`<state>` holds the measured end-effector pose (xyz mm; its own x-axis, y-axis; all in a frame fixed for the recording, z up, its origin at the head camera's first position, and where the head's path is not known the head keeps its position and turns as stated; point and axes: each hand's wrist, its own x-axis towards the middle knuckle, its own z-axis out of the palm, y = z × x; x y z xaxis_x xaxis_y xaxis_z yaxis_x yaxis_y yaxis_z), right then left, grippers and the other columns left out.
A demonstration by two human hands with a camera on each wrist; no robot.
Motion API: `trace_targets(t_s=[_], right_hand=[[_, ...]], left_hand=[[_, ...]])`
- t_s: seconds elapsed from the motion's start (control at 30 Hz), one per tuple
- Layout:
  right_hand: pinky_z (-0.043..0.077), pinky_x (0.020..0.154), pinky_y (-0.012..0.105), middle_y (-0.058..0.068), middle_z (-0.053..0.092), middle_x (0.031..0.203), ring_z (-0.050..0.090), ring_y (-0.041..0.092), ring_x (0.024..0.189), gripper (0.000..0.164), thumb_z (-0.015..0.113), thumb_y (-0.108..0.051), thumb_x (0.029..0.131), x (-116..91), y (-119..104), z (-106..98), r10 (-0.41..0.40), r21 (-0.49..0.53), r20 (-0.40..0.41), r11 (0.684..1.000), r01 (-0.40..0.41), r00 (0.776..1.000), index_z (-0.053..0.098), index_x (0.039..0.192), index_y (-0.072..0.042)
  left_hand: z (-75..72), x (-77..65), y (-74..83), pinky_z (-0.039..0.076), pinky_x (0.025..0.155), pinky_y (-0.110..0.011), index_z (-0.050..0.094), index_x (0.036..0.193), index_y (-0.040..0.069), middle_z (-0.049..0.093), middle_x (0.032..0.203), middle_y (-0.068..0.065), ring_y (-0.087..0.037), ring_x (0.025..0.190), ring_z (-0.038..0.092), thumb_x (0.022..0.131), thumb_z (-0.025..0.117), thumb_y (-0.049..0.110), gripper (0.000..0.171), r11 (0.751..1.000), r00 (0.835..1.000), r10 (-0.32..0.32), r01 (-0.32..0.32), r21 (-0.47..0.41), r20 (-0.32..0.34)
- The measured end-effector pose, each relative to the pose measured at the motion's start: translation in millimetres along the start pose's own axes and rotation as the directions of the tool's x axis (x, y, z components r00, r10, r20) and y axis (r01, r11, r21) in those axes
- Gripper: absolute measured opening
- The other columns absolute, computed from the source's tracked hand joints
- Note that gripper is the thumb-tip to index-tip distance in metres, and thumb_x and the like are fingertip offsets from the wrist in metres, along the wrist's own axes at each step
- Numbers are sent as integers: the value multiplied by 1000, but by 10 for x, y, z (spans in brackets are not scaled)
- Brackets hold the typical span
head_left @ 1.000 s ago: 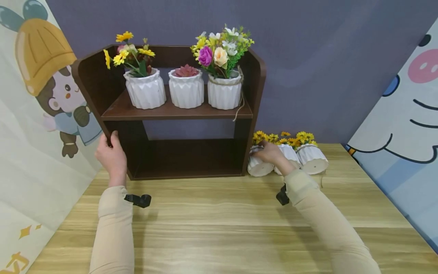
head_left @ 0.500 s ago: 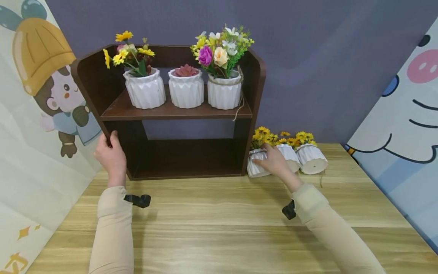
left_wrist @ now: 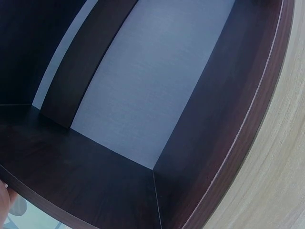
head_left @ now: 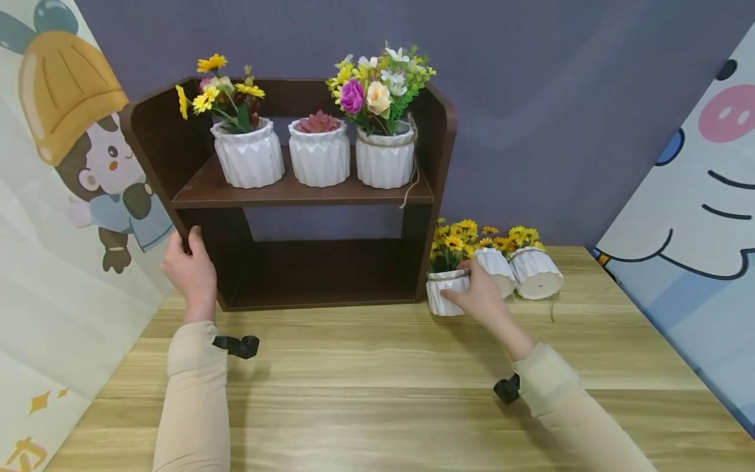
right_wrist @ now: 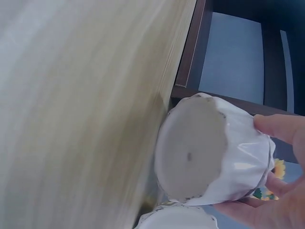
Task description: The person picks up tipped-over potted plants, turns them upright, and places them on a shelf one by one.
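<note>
A dark brown two-tier shelf (head_left: 295,196) stands against the wall on the left half of the wooden table (head_left: 354,393). My left hand (head_left: 191,275) grips the front edge of its left side panel. Beside the shelf's right panel, my right hand (head_left: 483,295) holds a white fluted flowerpot (head_left: 442,303) with small yellow daisy-like flowers (head_left: 453,242) and twine round its rim. In the right wrist view the pot's flat base (right_wrist: 190,148) faces the camera, thumb on one side and fingers on the other.
Two similar pots lie tipped on the table to the right, a nearer one (head_left: 495,265) and a farther one (head_left: 537,272). On the upper tier stand a yellow-flowered pot (head_left: 250,157), a red succulent pot (head_left: 318,157) and a mixed-bouquet pot (head_left: 385,160).
My right hand has tilted the leftmost lying pot up to nearly upright and drawn it slightly toward me. My left hand has stayed on the shelf's side panel.
</note>
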<state>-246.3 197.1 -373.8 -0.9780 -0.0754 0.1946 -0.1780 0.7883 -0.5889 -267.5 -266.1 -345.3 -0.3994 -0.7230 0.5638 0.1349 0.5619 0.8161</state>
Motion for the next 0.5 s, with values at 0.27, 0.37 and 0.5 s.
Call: trace_targets(t_s=[0.27,0.37,0.5], right_hand=[[37,59,33,12,52,85,46,23,71,50,80,-26,66,-185,90,-7,-35,26,-78,999,38,996,48,98,-5],[40,63,35,10,50,85,46,23,75,47,81,-23,65,-254,148,-10,-42,45,-85,998,46,996,47,92,-6],[44,81,43,11,48,91,49,27,88,46,82,-19,63,-326,220,-14,-66,76,-94,994,74,993,47,89,-3]], left_hand=[[-11,-10,26,30,66,-18,62,93,5,66,94,-11,-21,77,50,91,49,35,33,999,999,-34,34,4,10],[-13,-15,35,30,65,-17,63,93,5,66,94,-11,-16,74,49,91,48,37,35,999,999,-34,34,5,12],[-16,-24,41,29,63,-17,63,93,5,65,92,-12,-7,69,44,90,49,37,36,999,999,-36,36,3,7]])
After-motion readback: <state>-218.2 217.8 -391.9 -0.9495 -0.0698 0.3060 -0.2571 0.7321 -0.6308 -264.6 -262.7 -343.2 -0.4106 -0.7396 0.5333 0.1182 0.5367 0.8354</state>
